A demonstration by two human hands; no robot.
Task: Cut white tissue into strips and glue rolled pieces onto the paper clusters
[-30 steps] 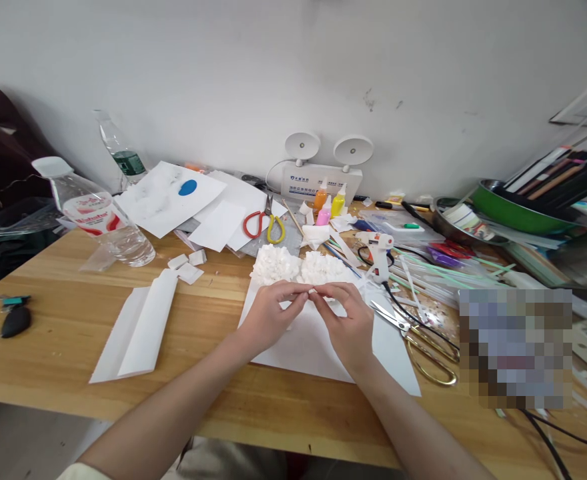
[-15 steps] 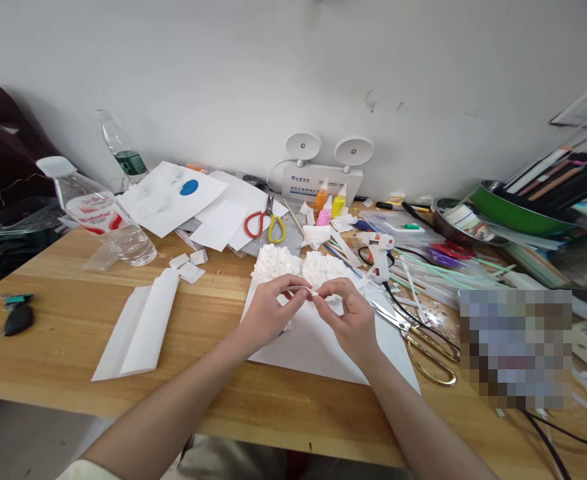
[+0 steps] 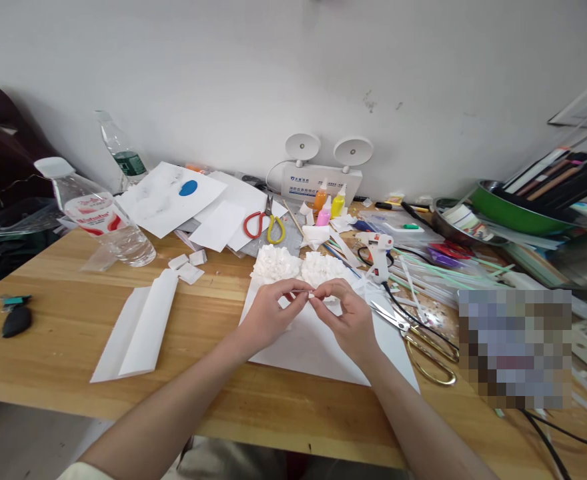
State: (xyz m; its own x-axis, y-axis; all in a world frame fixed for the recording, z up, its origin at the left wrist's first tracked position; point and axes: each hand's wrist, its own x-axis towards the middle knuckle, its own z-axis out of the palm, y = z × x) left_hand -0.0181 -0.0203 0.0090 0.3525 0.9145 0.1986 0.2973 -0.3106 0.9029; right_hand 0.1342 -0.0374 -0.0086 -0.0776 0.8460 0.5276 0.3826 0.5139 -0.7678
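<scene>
Bottles: clear bottle [image 3: 111, 225] with white cap, red-white label, near left end of surface [image 3: 48, 363]; green-label bottle [image 3: 126, 157] behind it, by the wall [image 3: 213, 73].
Light: white twin-head lamp [image 3: 298, 187] against wall.
Squeeze bottles: orange [image 3: 320, 199], yellow [image 3: 339, 205], pink [image 3: 323, 216], grouped in front of lamp.
Blue dot: on tilted sheet [image 3: 161, 203], back left.
Green bowl: back right [image 3: 517, 212], long dark sticks [image 3: 556, 183] above it.
Socket: wall plate [image 3: 581, 103], upper right.
Left edge: black rounded object [image 3: 17, 323], teal piece [image 3: 16, 301] beside it.
</scene>
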